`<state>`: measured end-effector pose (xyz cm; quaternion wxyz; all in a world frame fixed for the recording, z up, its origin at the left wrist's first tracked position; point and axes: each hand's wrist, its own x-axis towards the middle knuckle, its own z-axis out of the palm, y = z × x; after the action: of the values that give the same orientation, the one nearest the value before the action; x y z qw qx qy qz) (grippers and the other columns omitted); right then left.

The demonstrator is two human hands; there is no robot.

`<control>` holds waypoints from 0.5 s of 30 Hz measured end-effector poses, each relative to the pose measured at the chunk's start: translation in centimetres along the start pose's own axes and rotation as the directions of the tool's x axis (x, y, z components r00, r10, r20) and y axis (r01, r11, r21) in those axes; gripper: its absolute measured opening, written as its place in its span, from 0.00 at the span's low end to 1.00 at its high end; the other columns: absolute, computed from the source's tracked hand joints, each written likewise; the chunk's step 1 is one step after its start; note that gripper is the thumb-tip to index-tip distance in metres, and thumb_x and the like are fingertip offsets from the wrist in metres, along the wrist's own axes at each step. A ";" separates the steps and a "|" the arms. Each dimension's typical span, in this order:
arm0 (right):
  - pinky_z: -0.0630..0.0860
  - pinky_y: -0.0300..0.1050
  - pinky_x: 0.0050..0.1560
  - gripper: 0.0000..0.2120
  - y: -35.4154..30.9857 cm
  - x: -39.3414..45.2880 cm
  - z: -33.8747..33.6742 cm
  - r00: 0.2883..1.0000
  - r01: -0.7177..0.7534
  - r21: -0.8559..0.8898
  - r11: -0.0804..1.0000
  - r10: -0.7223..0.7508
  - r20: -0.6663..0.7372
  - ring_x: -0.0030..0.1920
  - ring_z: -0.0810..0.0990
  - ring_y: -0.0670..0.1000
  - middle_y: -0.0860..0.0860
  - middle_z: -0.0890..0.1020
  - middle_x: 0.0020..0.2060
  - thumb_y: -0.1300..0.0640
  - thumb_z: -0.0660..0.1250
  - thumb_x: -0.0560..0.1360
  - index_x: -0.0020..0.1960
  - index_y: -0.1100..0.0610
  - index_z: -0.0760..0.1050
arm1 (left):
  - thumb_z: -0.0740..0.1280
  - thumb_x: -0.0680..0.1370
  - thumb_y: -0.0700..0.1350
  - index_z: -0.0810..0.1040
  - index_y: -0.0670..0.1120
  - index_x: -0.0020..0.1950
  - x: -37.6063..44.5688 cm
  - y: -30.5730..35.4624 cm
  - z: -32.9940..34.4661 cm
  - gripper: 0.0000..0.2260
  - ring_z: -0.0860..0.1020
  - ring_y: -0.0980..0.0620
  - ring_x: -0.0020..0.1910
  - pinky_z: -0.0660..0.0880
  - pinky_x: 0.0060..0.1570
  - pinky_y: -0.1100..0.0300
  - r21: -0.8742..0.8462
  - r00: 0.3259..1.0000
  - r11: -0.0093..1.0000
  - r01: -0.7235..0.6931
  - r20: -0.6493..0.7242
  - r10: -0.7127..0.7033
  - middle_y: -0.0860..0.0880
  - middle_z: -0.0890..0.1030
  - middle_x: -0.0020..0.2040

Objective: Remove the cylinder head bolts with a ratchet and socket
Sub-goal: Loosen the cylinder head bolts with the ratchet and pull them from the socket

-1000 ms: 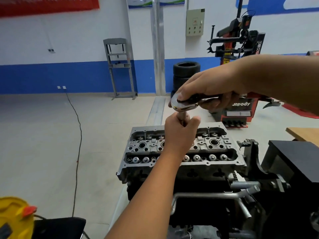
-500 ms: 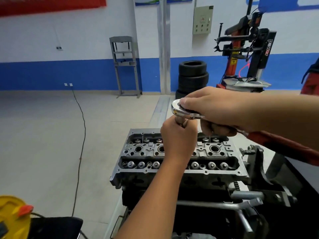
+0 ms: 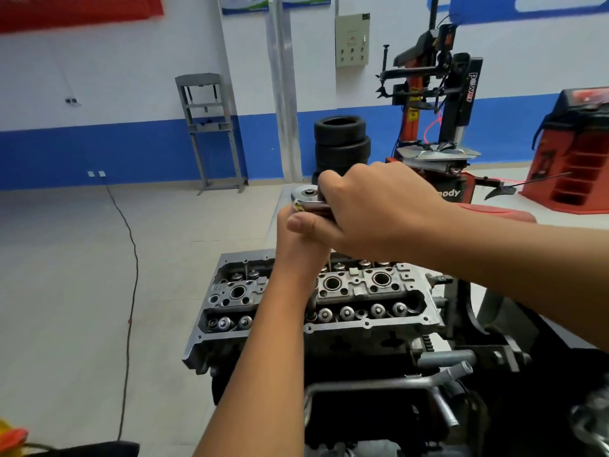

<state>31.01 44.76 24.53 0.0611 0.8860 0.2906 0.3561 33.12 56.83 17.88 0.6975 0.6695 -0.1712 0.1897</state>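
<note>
Above the cylinder head (image 3: 316,301), the right hand (image 3: 372,209) has swung the ratchet (image 3: 308,199) handle from the far-right side round toward the person over the last second, while the chrome ratchet head has kept its place over the same spot. Judged from that arc, one loosening stroke is in progress on a bolt near the middle of the head; the bolt itself and the socket are hidden behind the hands, so how far it has backed out cannot be told.

Count, largest to smallest:
- One tyre changer (image 3: 435,103), red and black, at the far wall.
- One red cabinet (image 3: 573,150) at the right edge.
- One grey press frame (image 3: 207,130) against the blue wall band.
- One cylinder head, on the engine stand, just below both hands.
- One stack of tyres (image 3: 341,143); two are clearly visible, more cannot be told.
- One black cable (image 3: 130,275) across the floor.
- Three large round bores visible in the head.
- One ratchet.

Right hand: fingers curled and clamped round the ratchet handle, thumb forward. Left hand (image 3: 296,245): fingers wrapped round the extension shaft directly under the ratchet head, steadying it.
</note>
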 end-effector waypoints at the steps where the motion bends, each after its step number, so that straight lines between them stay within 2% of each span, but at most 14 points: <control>1: 0.53 0.42 0.27 0.37 0.1 0.1 0.0 1.000 0.005 -0.009 1.000 -0.005 -0.005 0.23 0.62 0.46 0.47 0.66 0.26 0.23 0.38 0.74 0.42 0.53 0.68 | 0.61 0.74 0.45 0.73 0.51 0.30 -0.2 0.0 0.1 0.12 0.68 0.61 0.23 0.66 0.23 0.67 -0.019 1.000 1.000 0.005 -0.019 -0.006 0.57 0.73 0.25; 5: 0.53 0.42 0.26 0.37 0.1 0.2 0.2 1.000 0.030 -0.017 0.999 -0.030 -0.005 0.23 0.63 0.47 0.48 0.66 0.26 0.23 0.39 0.74 0.42 0.54 0.68 | 0.61 0.74 0.45 0.73 0.51 0.29 -0.2 -0.4 0.4 0.13 0.67 0.61 0.23 0.66 0.24 0.68 -0.057 0.996 0.998 0.019 -0.091 -0.025 0.58 0.71 0.24; 8: 0.53 0.41 0.27 0.36 0.3 0.4 0.1 0.999 0.036 -0.002 0.999 -0.036 0.005 0.23 0.63 0.47 0.47 0.66 0.26 0.23 0.40 0.74 0.42 0.54 0.68 | 0.62 0.80 0.39 0.70 0.46 0.34 0.0 -0.9 0.6 0.14 0.67 0.61 0.24 0.66 0.24 0.68 -0.057 0.988 0.998 0.014 -0.154 -0.023 0.58 0.72 0.25; 10: 0.53 0.41 0.27 0.35 0.3 0.5 0.1 0.999 0.041 0.011 0.999 -0.041 0.021 0.23 0.63 0.47 0.48 0.66 0.26 0.24 0.41 0.74 0.42 0.54 0.68 | 0.61 0.82 0.36 0.69 0.47 0.34 0.4 -1.2 0.7 0.17 0.67 0.61 0.24 0.67 0.25 0.68 -0.041 0.982 0.999 0.014 -0.186 -0.022 0.58 0.72 0.25; 13: 0.53 0.42 0.27 0.35 0.8 0.9 0.2 0.997 0.047 0.018 0.999 -0.048 0.057 0.24 0.64 0.49 0.49 0.66 0.27 0.25 0.41 0.74 0.43 0.56 0.68 | 0.61 0.79 0.38 0.69 0.52 0.29 0.3 -1.2 1.2 0.19 0.67 0.61 0.26 0.66 0.26 0.68 -0.049 0.974 0.998 -0.025 -0.224 0.013 0.59 0.71 0.25; 15: 0.54 0.43 0.27 0.36 1.1 1.2 0.3 0.994 0.063 0.027 0.998 -0.065 0.084 0.24 0.64 0.50 0.50 0.67 0.28 0.25 0.41 0.74 0.45 0.57 0.68 | 0.60 0.75 0.42 0.69 0.53 0.27 0.2 -1.1 1.3 0.16 0.66 0.61 0.27 0.66 0.27 0.68 -0.044 0.966 0.998 -0.054 -0.254 0.041 0.59 0.70 0.25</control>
<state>32.39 44.59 25.38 0.0740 0.8912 0.3203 0.3125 33.88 55.50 17.10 0.7257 0.6177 -0.1016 0.2856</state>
